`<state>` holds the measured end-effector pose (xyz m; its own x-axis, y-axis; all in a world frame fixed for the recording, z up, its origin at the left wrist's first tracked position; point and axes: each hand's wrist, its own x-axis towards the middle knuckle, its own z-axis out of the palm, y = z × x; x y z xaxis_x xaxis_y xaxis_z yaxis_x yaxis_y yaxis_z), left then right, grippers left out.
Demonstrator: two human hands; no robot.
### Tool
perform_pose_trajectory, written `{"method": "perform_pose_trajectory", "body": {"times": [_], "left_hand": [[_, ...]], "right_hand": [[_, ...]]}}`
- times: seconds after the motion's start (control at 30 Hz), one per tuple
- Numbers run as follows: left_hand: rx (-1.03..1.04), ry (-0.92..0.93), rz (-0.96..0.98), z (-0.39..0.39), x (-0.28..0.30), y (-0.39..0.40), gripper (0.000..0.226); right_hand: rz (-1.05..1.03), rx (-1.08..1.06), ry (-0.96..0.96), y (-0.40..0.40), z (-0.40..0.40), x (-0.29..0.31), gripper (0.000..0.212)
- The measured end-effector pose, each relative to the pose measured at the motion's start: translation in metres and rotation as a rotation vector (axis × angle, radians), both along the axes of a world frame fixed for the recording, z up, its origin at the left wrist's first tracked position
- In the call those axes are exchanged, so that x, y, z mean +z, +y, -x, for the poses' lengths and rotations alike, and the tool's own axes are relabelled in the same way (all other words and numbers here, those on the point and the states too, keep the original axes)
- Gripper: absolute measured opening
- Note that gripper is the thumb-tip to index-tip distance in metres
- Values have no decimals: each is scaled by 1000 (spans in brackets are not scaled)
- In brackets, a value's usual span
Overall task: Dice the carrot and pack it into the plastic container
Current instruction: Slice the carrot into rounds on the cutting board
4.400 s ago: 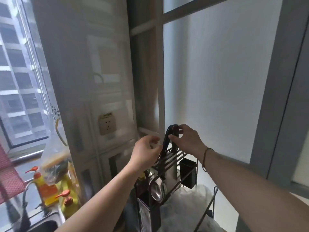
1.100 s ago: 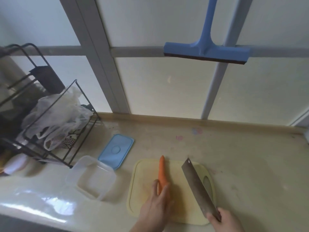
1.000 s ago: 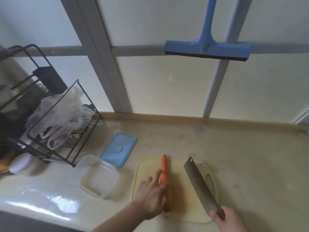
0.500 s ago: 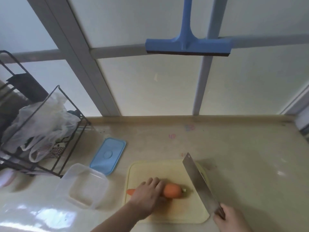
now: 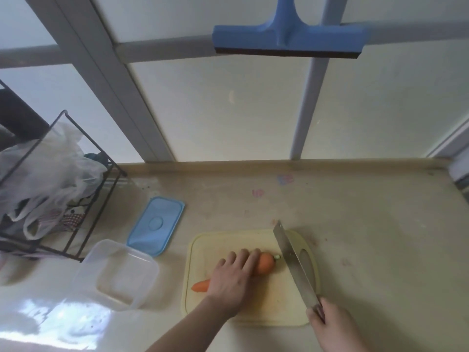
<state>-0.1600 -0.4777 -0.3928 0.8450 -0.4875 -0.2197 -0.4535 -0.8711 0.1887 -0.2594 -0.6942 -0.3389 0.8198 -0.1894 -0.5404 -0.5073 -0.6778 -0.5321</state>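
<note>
Orange carrot [image 5: 264,264] under flat left hand [image 5: 232,279], right hand [image 5: 332,326] clamped on cleaver [image 5: 294,262] handle

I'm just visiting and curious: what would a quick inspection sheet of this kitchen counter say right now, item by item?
Surface: beige countertop, faintly stained, with glare at the near left.
Job's things: whole carrot lying crosswise on the cutting board; cleaver poised at its stem end; plastic container open and empty; blue lid beside it.
Clutter: wire rack holding plastic bags.
Hands: left hand presses the carrot down; right hand grips the cleaver's handle.
Cables: nothing seen.
Surroundings: frosted window panes in grey frames; blue squeegee hanging above.
</note>
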Motion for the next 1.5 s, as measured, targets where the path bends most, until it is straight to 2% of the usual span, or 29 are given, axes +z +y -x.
{"method": "perform_pose_trajectory", "body": {"times": [0.17, 0.3, 0.47, 0.57, 0.7, 0.8, 0.83, 0.9, 0.93, 0.97, 1.07, 1.13, 1.23, 1.3, 1.43, 1.5], "left_hand": [[-52, 25, 67, -4, 6, 0, 60], [-209, -110, 248, -1, -7, 2, 49], [-224, -191, 283, -4, -12, 6, 51], [-229, -213, 256, -4, -13, 5, 52], [-226, -249, 241, -4, -13, 3, 51], [-231, -270, 228, -4, -18, 5, 53], [-232, -269, 225, -5, -20, 6, 53], [-230, -274, 228, -5, -24, 5, 50], [-229, -277, 227, -5, -25, 5, 50], [-230, -277, 227, -5, -26, 4, 51], [-227, -242, 234, -6, -28, 2, 68], [-225, -230, 221, -7, -29, 2, 72], [-233, -246, 196, -7, -30, 0, 69], [-240, -261, 172, -6, -31, -1, 69], [-259, -276, 141, -4, -31, -3, 72], [-264, -270, 140, -5, -32, -3, 71]], "right_hand": [[-35, -21, 24, 1, 4, -2, 24], [-79, -100, -28, 3, 1, 3, 13], [-185, -226, -45, 11, 3, 7, 1], [-250, -291, -57, 14, 1, 16, 13], [-240, -202, -125, 22, 8, 35, 9], [-202, -142, -91, 31, 17, 40, 9], [-191, -132, -79, 35, 18, 40, 14], [-178, -125, -90, 39, 21, 37, 45], [-159, -128, -102, 41, 22, 35, 52], [-147, -139, -119, 41, 22, 35, 52], [-161, -159, -139, 41, 23, 34, 19], [-173, -156, -122, 40, 21, 38, 8], [-169, -134, -95, 36, 20, 37, 16], [-152, -112, -82, 34, 19, 37, 11], [-173, -59, -68, 30, 16, 36, 33], [-195, -55, -76, 28, 13, 34, 18]]}}
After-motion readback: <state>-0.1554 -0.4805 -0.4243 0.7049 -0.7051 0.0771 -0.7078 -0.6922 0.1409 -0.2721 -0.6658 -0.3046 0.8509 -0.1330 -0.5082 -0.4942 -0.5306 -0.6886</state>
